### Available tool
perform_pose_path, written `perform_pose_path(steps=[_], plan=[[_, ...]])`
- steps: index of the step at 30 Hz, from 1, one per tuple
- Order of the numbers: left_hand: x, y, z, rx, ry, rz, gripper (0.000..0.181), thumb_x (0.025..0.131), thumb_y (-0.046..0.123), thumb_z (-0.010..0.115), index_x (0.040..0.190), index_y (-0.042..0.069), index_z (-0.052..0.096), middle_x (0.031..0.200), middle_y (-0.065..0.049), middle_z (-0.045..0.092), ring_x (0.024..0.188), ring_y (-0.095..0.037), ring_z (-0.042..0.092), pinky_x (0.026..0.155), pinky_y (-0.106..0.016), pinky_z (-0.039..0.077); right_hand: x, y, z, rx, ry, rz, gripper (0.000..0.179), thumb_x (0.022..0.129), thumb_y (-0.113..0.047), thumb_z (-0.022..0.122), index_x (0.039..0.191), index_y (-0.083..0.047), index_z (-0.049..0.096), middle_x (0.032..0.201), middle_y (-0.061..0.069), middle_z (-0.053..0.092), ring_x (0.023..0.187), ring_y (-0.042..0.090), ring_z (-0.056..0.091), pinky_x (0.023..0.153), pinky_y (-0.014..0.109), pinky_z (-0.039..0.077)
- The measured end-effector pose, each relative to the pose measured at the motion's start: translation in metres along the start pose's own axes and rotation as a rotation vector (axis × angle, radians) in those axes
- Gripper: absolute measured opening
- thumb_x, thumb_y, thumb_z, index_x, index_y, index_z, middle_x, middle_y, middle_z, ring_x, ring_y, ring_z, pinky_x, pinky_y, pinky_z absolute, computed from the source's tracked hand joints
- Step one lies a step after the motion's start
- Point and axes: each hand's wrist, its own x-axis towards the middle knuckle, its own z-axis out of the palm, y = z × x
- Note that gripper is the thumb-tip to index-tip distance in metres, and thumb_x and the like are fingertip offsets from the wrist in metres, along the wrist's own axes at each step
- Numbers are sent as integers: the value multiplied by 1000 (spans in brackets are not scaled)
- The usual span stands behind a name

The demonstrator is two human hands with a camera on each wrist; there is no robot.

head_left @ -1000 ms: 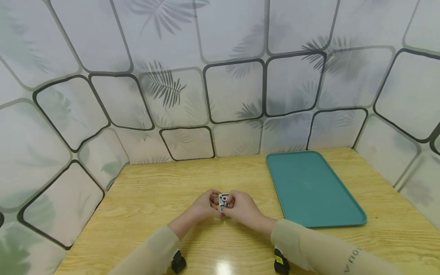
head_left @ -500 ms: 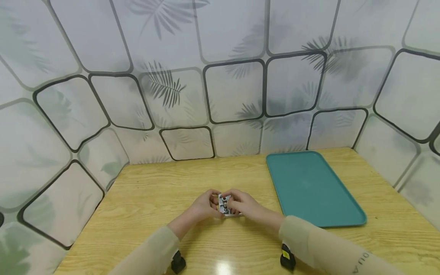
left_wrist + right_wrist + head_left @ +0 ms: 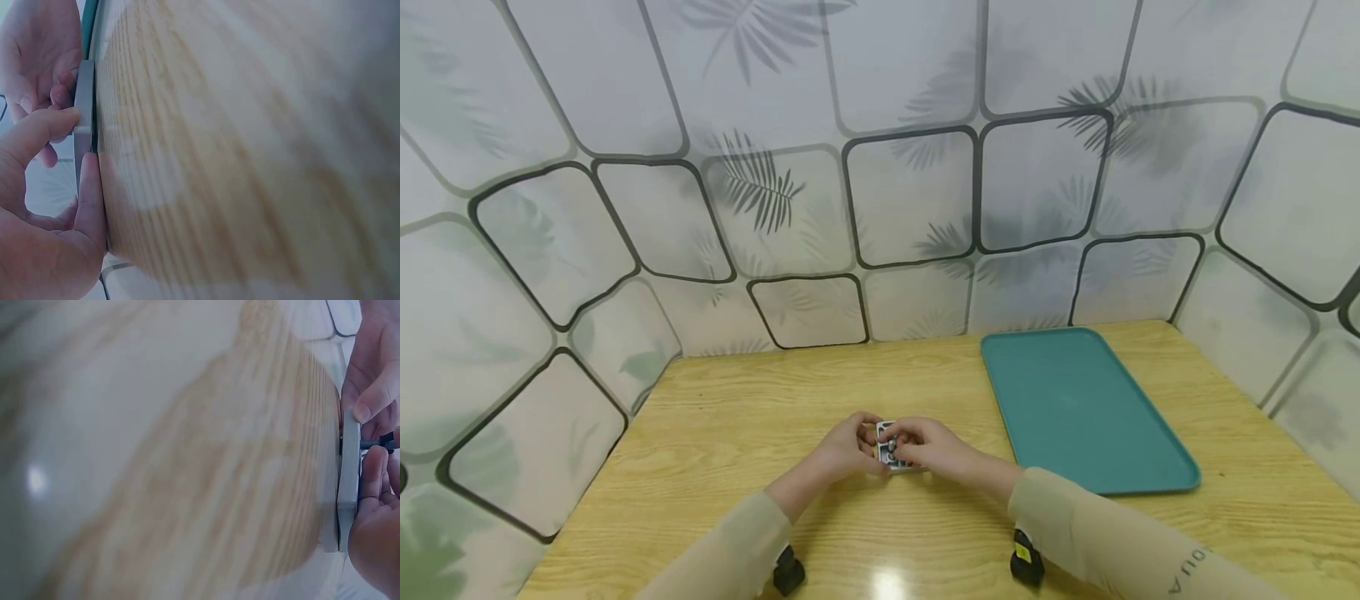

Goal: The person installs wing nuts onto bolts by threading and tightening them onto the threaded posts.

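On wood-grained counter (image 3: 760, 392): left hand (image 3: 844, 450) grips flat grey plate (image 3: 348, 481); right hand (image 3: 931, 451) pinches dark peg (image 3: 385, 443) at its face; rectangular teal tray (image 3: 1067, 408) nearby.

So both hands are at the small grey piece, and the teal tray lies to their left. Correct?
No, wrong side: the teal tray lies to the right of both hands, per the head view. They are indeed at the small grey piece.

Tray (image 3: 1075, 408) on the table (image 3: 760, 400), at right — block (image 3: 348, 481) to its left, between the hands (image 3: 844, 450) (image 3: 936, 450).
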Motion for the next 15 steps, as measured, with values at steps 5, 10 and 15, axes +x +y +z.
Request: perform_pose_path(steps=[5, 10, 15], plan=[[-1, 0, 0, -7, 0, 3, 74, 75, -6, 88, 142, 0, 56, 105, -10, 61, 89, -18, 60, 75, -28, 50, 0, 0, 3, -4, 37, 23, 27, 98, -5, 62, 122, 6, 69, 94, 3, 60, 80, 13, 51, 65, 18, 46], [-1, 2, 0, -16, -3, 0, 75, 75, -6, 87, 143, 0, 55, 104, -10, 60, 88, -18, 59, 75, -28, 51, -2, -3, 9, -48, 91, 31, 23, 97, -6, 64, 117, 4, 69, 92, 5, 62, 78, 13, 52, 64, 19, 46], [-1, 2, 0, -21, -3, 3, 74, 75, -7, 87, 142, -2, 55, 104, -10, 60, 87, -18, 59, 74, -27, 50, -4, -8, 16, -119, 170, 44, 13, 96, -9, 67, 107, -1, 69, 88, 5, 63, 75, 13, 52, 64, 21, 44]])
